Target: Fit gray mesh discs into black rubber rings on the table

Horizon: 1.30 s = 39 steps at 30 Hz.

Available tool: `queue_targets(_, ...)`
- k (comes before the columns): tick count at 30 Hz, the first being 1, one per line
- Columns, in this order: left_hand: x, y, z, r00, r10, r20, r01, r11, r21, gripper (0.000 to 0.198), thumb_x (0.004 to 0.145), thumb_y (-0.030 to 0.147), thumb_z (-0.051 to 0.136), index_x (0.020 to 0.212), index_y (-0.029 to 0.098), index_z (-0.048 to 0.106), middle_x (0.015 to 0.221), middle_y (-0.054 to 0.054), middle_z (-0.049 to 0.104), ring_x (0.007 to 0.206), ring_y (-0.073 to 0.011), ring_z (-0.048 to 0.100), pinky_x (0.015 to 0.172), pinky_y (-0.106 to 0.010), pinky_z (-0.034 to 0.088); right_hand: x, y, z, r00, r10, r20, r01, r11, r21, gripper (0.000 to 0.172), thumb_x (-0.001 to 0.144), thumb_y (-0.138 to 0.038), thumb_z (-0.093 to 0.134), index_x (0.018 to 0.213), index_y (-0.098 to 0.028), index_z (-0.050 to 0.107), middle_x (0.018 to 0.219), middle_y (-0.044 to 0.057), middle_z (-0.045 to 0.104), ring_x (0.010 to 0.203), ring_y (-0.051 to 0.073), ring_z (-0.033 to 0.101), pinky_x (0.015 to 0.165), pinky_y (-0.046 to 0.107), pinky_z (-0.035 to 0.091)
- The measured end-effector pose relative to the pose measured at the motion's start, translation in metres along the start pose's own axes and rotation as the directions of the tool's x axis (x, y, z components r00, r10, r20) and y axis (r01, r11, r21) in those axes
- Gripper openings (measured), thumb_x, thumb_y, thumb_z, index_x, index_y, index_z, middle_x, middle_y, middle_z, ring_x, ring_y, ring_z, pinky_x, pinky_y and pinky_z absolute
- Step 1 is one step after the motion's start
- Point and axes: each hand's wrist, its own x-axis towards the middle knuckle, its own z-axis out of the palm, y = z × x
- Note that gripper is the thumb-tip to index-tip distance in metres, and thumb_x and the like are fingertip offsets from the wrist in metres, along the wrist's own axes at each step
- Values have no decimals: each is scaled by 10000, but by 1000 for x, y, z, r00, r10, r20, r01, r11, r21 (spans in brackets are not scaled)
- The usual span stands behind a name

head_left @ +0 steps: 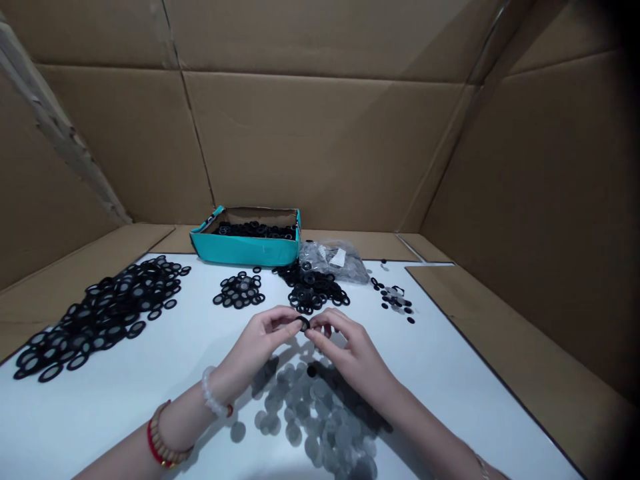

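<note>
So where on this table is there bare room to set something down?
Bare white table lies right of the grey mesh discs and right hand, and between the left hand and the big pile of black rings. It's crowded along the back, around the teal box and smaller ring piles.

Left hand (260, 343), right hand (350, 347), fingertips (314, 328) together

White beaded bracelet (213, 392), red cord with wooden beads (165, 435), thin gold chain (482, 466)
</note>
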Motion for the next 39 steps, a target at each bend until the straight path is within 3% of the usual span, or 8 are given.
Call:
queue_targets(4,-2,-1,2,999,-41,25,44,990,-135,187,799,323,580,875,156,616,871,-54,613,828,-178,557,727,-268,436,1,-1,-1,1000,-20,10,20,1000,-1,113,855,-261,532,780,-196,585,757,17,555,741,174,519,690,282,411)
queue_targets(10,-1,5,-7,983,178,51,-185,956,228,47,770,221,592,766,175,596,937,-51,548,922,-197,528,813,-285,412,-1,-4,0,997,-12,71,13,1000,-10,171,871,-226,489,703,-198,489,722,-6,509,705,155,488,655,268,389)
queue_targets(14,0,6,-9,974,196,117,-223,925,307,64,788,199,563,763,185,621,927,-52,550,932,-197,530,851,-296,402,-2,-5,0,994,0,110,1,1000,-6,227,866,-224,497,647,-195,443,697,-14,486,705,155,466,644,267,368)
queue_targets(18,0,3,-8,971,237,41,-235,901,364,81,784,190,566,723,187,619,904,-48,541,911,-192,528,844,-296,400,-4,-3,0,997,31,68,-29,999,-23,244,853,-219,512,627,-194,425,683,-15,482,713,161,448,661,274,354)
queue_targets(21,1,1,-8,970,241,24,-235,911,339,77,785,213,572,736,184,624,914,-49,543,924,-194,526,847,-292,393,-4,-3,1,998,47,46,-46,999,-11,223,858,-231,508,650,-197,437,685,-16,472,706,158,442,651,265,350)
queue_targets(26,2,1,-11,988,91,122,-109,982,154,156,787,308,575,724,168,601,821,-36,554,785,-175,532,687,-260,417,0,-1,0,999,28,23,-30,996,80,200,893,-277,458,714,-193,487,707,-7,490,688,153,455,648,256,360)
queue_targets(30,1,6,-9,996,11,90,-21,995,102,176,783,313,578,683,168,573,744,-9,524,697,-147,489,613,-244,384,2,0,-2,999,41,34,-45,991,125,246,926,-313,394,725,-194,472,716,-13,477,693,143,461,641,243,362)
queue_targets(39,1,3,-9,989,127,77,-139,974,180,128,755,237,613,657,157,591,778,-24,546,762,-161,529,679,-257,398,-3,-3,0,994,-78,71,78,997,-2,226,904,-212,423,679,-191,428,699,-17,438,679,138,431,642,252,334)
